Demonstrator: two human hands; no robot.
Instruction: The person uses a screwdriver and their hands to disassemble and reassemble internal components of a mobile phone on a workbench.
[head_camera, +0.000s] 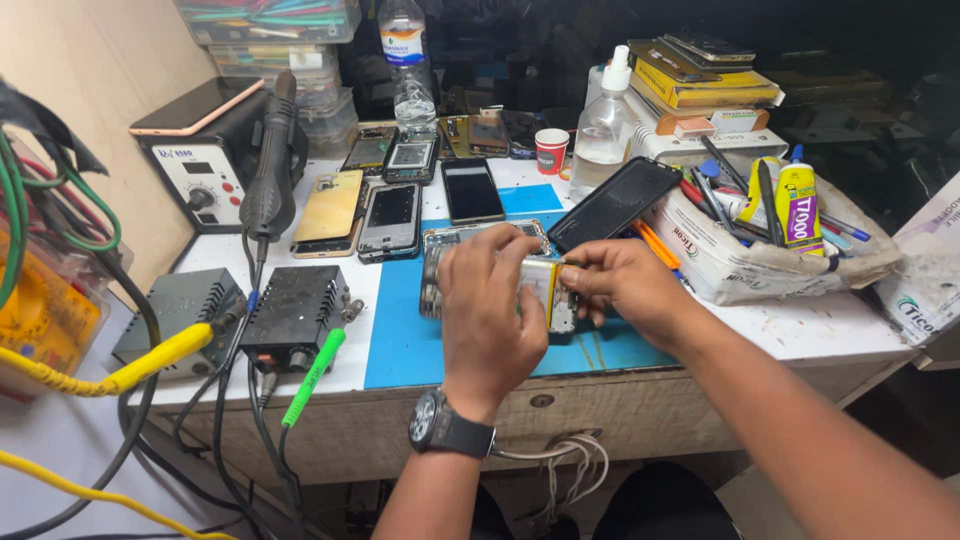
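An opened phone body (436, 262) with its back off lies on a blue work mat (415, 345) at the table's middle. My left hand (487, 305), with a watch on its wrist, covers the phone and pinches a flat silvery-yellow battery (540, 278). From the right, my right hand (618, 283) grips the same battery at its right edge. The fingertips of both hands meet over it. Much of the phone is hidden under my left hand.
Several phones (390, 218) lie behind the mat. A hot-air station (205, 170) with its black handle (268, 180) stands at left, two black boxes (292, 315) with cables before it. A white tray (740, 262) of tools, a glue tube (797, 205), bottles (604, 130) and a red cup (551, 150) stand at right.
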